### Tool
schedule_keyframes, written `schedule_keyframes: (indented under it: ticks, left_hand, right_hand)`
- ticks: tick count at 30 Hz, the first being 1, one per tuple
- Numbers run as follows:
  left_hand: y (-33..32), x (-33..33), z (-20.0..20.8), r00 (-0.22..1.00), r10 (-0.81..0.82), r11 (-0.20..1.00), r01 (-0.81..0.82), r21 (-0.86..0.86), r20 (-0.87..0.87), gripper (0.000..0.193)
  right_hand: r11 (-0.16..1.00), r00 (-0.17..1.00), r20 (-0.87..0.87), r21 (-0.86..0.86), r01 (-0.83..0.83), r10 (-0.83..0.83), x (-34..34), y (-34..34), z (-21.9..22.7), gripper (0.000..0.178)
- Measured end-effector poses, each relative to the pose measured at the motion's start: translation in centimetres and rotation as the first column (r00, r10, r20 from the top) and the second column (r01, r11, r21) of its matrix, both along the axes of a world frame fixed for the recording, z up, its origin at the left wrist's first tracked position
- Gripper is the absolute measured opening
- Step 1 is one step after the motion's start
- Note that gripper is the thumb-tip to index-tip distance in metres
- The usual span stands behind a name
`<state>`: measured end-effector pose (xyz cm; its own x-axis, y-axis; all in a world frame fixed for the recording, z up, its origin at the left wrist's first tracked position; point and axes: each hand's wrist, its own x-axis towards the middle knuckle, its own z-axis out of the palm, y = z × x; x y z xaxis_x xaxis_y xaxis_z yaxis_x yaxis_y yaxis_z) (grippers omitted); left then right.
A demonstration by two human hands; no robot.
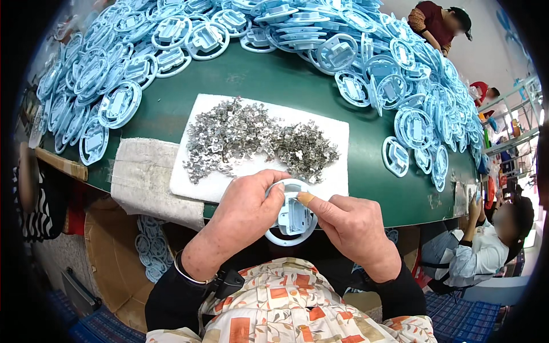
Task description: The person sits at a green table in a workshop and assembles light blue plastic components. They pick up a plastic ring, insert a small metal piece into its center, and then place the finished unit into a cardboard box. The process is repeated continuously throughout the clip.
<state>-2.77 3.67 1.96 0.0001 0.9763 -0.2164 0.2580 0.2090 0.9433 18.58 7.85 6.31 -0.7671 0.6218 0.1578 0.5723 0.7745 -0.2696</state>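
Note:
Between my two hands, at the near edge of the table, is a light blue plastic toy steering wheel [295, 220] with a boxy recess in its middle. My left hand [247, 207] grips its left side, thumb on the upper part. My right hand [351, 226] holds the right side, its thumb, with a tan wrap on the tip, pressing at the top of the recess. Any small part under that thumb is hidden. Just beyond my hands, a white foam board [334, 128] carries two heaps of small shiny metal clips [231, 137], [306, 150].
Large piles of similar blue wheels [309, 34] curve around the far side of the green table [171, 94]. A whitish cloth-wrapped slab [146, 171] lies left of the board. Below left, a cardboard box [111, 251] holds more wheels. Other people [486, 240] sit nearby.

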Motion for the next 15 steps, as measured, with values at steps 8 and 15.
schedule_keyframes:
  ticks: [8, 15]
  left_hand:
    - [0.1, 0.0, 0.4, 0.999, -0.005, 1.0, 0.004, -0.028, -0.045, 0.029]
    - [0.3, -0.1, 0.4, 1.0, 0.004, 0.999, -0.005, -0.032, -0.027, 0.03]
  right_hand:
    - [0.997, 0.999, 0.016, 0.071, -0.036, 0.035, 0.1, 0.2, -0.2, 0.048]
    - [0.993, 0.995, 0.049, 0.08, -0.086, 0.082, 0.0, 1.1, 0.1, 0.047]
